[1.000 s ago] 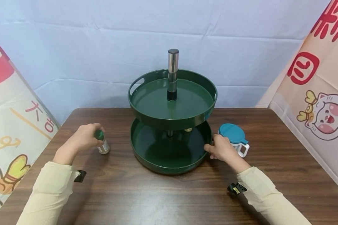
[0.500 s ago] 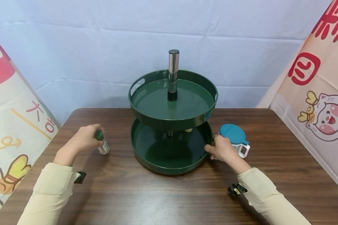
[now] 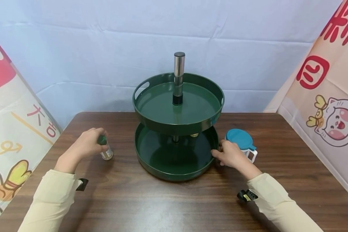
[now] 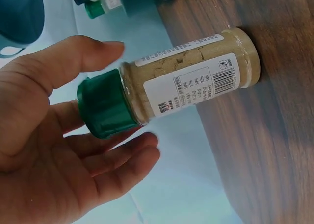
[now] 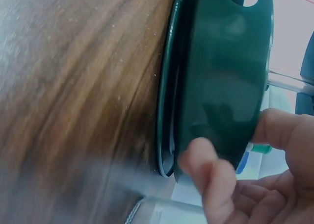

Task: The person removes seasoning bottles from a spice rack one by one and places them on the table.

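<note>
My left hand [image 3: 90,141] surrounds the green lid of a spice jar [image 3: 107,154] standing on the table at left. In the left wrist view, the jar [image 4: 189,72] holds tan powder behind a white label; a gap shows between my thumb and the lid, and my other fingers lie loosely behind it. My right hand [image 3: 229,154] pinches the right rim of the lower level of a dark green two-tier tray [image 3: 175,176]. In the right wrist view, my thumb is over the edge and my fingers are against the outer wall [image 5: 221,87].
A white-handled container with a blue lid [image 3: 239,138] stands just right of my right hand. Under the upper tier, a small gold-coloured object [image 3: 194,135] is mostly hidden. A metal post [image 3: 178,74] rises through the tray's centre. A pale cloth [image 3: 104,58] hangs behind the table.
My right hand and wrist have shifted very slightly to the right, still at the tray's rim. My left hand and the jar stay where they were.
</note>
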The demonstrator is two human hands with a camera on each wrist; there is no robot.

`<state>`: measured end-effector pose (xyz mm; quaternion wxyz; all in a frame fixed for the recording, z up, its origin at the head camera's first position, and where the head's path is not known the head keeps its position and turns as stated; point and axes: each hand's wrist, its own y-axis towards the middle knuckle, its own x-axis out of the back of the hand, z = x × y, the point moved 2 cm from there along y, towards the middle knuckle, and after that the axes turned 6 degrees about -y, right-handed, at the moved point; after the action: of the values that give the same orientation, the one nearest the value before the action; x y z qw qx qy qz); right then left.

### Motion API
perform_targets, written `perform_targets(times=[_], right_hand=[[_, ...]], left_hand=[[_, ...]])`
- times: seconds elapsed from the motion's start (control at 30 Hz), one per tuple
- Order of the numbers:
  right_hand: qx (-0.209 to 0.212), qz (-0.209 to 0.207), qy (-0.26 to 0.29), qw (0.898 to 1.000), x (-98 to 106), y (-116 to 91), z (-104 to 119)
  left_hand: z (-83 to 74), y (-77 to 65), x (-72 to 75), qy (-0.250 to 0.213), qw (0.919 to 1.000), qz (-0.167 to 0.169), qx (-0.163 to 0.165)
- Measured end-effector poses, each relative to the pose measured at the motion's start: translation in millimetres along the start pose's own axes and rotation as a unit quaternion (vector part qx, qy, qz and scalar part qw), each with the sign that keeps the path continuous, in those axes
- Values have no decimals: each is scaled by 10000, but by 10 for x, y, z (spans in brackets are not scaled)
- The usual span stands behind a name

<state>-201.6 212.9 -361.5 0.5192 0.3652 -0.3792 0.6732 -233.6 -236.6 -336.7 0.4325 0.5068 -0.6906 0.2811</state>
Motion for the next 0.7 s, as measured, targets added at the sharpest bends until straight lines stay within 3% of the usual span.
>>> perform_targets(times=[0.37,0.7], right_hand=[[414,-155,-145,9989,174,-173,11],[977,-272,-747,9920,236,-298,-14]], left_hand=[[-221,-13,50,272,9959,-678,-528],[-544,-29,-112,538,9823,-853,-1576]])
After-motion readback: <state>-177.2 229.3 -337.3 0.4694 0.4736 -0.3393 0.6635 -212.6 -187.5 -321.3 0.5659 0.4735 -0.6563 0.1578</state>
